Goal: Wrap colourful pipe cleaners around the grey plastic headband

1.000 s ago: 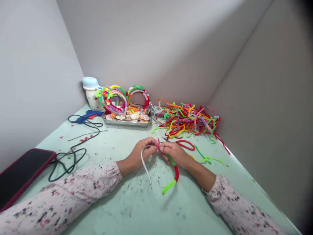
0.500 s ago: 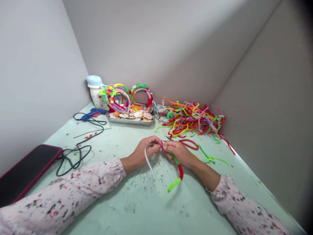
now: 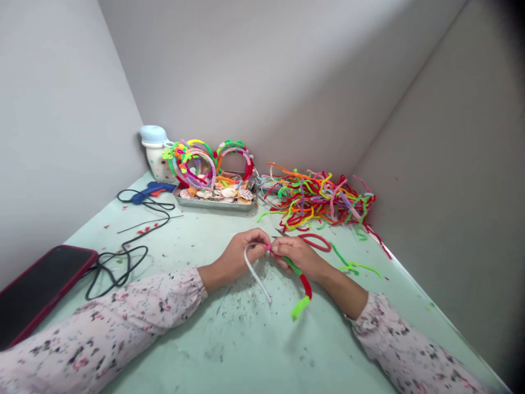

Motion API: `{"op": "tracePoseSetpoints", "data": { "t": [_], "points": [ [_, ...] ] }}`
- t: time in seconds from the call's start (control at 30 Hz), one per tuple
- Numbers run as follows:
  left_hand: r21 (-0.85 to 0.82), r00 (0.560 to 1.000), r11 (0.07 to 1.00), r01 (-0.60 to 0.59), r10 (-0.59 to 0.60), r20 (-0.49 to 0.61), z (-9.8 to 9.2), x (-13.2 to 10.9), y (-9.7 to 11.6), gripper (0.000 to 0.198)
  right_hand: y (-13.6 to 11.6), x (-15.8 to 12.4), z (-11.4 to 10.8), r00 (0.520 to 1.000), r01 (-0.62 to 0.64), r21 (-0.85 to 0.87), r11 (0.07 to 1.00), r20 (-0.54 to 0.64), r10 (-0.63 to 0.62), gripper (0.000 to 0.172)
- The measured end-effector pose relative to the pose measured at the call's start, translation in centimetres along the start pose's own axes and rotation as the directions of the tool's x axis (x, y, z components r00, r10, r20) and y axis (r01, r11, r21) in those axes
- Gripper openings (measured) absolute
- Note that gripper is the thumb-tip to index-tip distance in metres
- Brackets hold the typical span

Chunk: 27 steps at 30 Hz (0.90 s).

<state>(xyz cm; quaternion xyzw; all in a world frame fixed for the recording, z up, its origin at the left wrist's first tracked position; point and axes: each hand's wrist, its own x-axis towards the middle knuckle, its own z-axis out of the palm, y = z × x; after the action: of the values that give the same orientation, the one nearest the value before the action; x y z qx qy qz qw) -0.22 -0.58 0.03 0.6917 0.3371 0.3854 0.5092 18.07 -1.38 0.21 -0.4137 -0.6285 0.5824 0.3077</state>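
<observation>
Both hands meet above the middle of the table (image 3: 229, 350). The left hand (image 3: 241, 254) and right hand (image 3: 298, 254) are pinched narrow, fingertips almost together, on the band (image 3: 257, 276) and a pink stem (image 3: 268, 248). The band arches between them: its bare white end hangs by the left hand toward the near edge, and its green-and-red wrapped end comes out below the right.

The table top is pale green, smudged with dark specks, with red scraps (image 3: 143, 230) toward the left edge. Just beyond the right hand lie scissors (image 3: 328, 248); green stems (image 3: 361, 268) lie nearer the right edge. A stem pile (image 3: 324, 202) fills the far right corner. Midway along the far edge, a tray (image 3: 213, 204) holds shells (image 3: 205, 193) and finished bands (image 3: 249, 164). A bottle (image 3: 156, 156) stands in the far left corner, with a glue gun (image 3: 143, 192) before it. A black cord (image 3: 127, 246) loops near the left edge, by the phone (image 3: 41, 290). Plain grey walls (image 3: 229, 65) enclose the far, left and right sides.

Forearms in flowered sleeves slant inward from the near corners; the wrists are low, palms turned inward, the fingers curled.
</observation>
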Motion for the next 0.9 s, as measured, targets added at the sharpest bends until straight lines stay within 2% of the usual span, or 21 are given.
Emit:
{"op": "tracePoseSetpoints", "data": {
  "t": [0.2,0.33,0.53,0.63,0.77,0.9],
  "points": [
    [0.051,0.999,0.998,-0.042,0.041,0.029,-0.23,0.11,-0.14,0.011,-0.01,-0.1,-0.07,0.999,0.001,0.015,1.0,0.033,-0.002,0.014],
    [0.074,0.998,0.995,-0.065,0.062,0.032,-0.27,0.06,-0.15,0.011,-0.11,-0.13,0.05,1.0,0.022,-0.015,1.0,0.001,-0.022,0.015],
    [-0.067,1.0,0.997,-0.028,0.028,-0.002,-0.14,0.19,-0.72,0.026,0.07,0.06,0.36,0.992,0.07,-0.113,0.991,-0.093,-0.081,0.016],
    [-0.063,1.0,0.998,-0.007,0.007,-0.006,-0.03,0.21,-0.7,0.022,0.01,0.04,0.38,0.99,0.078,-0.095,0.992,-0.113,-0.088,0.016],
    [-0.008,1.0,1.0,-0.019,0.019,-0.002,0.19,0.03,-0.4,0.013,-0.14,-0.05,0.18,0.996,0.046,0.007,0.999,-0.08,-0.045,0.016],
    [0.001,1.0,1.0,-0.007,0.007,-0.004,0.31,-0.18,-0.12,0.011,0.05,0.02,-0.03,1.0,0.019,0.035,0.999,-0.02,-0.018,0.017]
  ]
}}
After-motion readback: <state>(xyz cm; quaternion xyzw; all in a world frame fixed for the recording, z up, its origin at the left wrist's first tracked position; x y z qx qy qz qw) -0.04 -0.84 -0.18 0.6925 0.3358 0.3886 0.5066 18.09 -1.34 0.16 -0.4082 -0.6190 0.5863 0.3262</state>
